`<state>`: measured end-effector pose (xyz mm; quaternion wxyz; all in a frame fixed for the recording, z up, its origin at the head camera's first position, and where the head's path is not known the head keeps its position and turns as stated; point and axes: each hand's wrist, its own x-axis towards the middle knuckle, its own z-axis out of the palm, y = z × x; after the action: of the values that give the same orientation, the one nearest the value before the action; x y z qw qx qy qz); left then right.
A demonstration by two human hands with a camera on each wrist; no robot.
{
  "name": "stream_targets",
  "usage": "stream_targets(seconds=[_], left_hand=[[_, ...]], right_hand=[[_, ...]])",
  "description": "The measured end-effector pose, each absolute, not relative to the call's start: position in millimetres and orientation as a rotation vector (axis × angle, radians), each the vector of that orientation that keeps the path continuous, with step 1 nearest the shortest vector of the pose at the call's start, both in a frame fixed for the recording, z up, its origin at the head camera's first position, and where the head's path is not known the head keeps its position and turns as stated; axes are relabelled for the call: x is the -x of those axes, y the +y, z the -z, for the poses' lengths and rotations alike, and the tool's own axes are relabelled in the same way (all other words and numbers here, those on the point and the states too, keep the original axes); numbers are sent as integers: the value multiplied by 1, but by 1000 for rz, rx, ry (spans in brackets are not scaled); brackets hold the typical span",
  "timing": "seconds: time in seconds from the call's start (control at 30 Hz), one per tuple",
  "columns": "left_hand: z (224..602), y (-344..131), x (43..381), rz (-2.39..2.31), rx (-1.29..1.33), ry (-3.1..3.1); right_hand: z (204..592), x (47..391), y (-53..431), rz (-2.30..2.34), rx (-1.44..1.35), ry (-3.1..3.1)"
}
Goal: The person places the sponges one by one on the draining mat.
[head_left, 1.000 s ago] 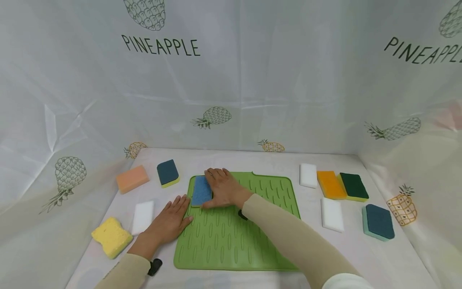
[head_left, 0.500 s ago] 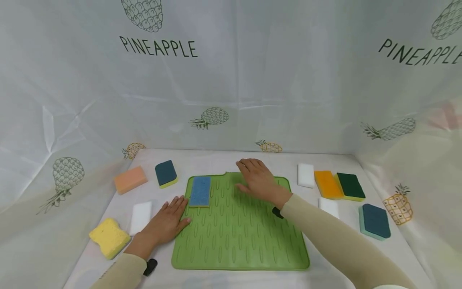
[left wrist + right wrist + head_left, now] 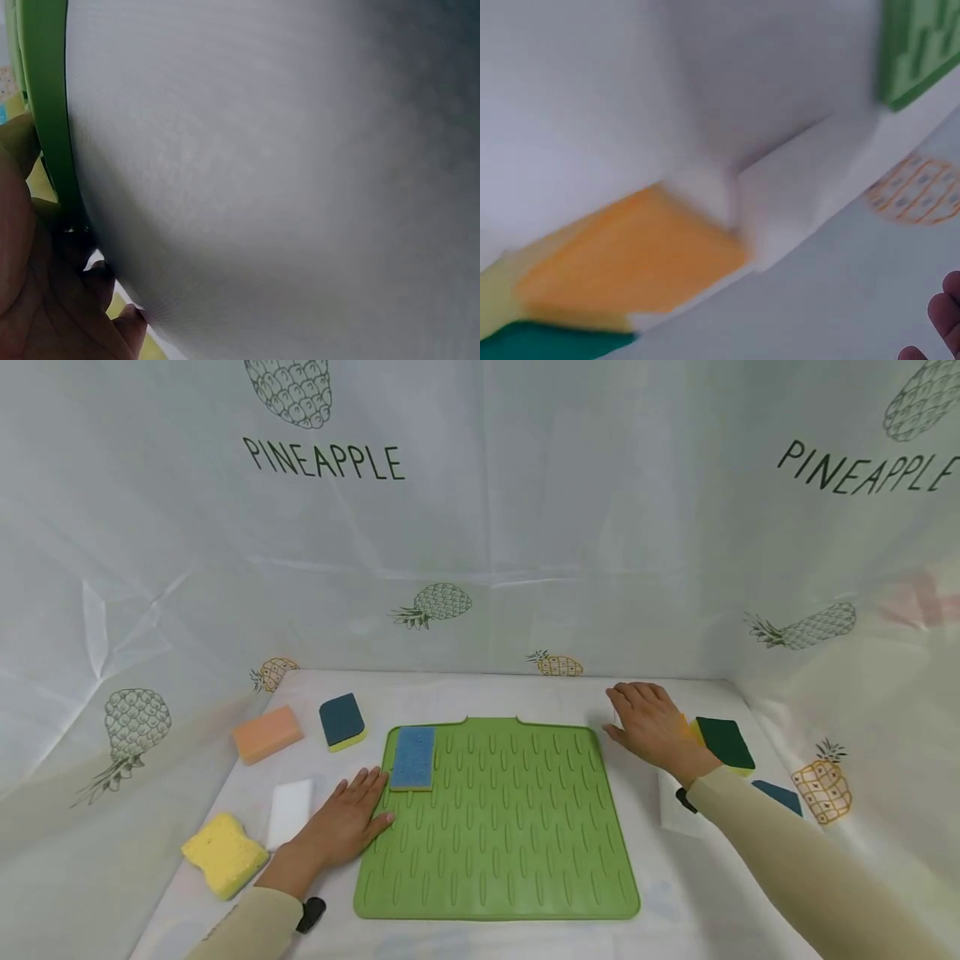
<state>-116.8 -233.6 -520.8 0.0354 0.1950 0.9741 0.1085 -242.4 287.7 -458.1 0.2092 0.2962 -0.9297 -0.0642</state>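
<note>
My left hand (image 3: pixel 343 821) lies flat with straight fingers, its fingertips and thumb on the left edge of the green ridged mat (image 3: pixel 498 843). A blue-topped sponge (image 3: pixel 413 758) rests in the mat's far left corner. Over the sponges right of the mat, my right hand (image 3: pixel 651 727) hovers with fingers extended and nothing held. Its hand covers most of a white sponge and an orange sponge in the head view. In the right wrist view, the white sponge (image 3: pixel 802 195) and orange sponge (image 3: pixel 630 262) show, somewhat blurred.
On the right are a dark green sponge (image 3: pixel 725 743), another white sponge (image 3: pixel 675 810) and a partly hidden dark blue sponge (image 3: pixel 780 795). At left lie an orange-pink sponge (image 3: pixel 267 735), dark blue sponge (image 3: pixel 342 720), white sponge (image 3: pixel 289 812) and yellow sponge (image 3: pixel 225 855).
My right hand has let go of the blue-topped sponge and moved right across the mat to above the right-hand sponges. My left hand has stayed at the mat's left edge.
</note>
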Motion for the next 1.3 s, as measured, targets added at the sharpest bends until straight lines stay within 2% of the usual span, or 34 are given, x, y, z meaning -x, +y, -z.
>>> stream_targets(seconds=[0.17, 0.37, 0.77, 1.3], left_hand=[[521, -234, 117, -329, -595, 2989], [518, -234, 117, -347, -591, 2980], [521, -234, 117, -369, -580, 2976], [520, -232, 117, -352, -582, 2982]], right_hand=[[462, 241, 324, 261, -725, -2757], [475, 240, 341, 300, -727, -2765], [488, 242, 347, 229, -696, -2777], [482, 249, 346, 151, -565, -2911]])
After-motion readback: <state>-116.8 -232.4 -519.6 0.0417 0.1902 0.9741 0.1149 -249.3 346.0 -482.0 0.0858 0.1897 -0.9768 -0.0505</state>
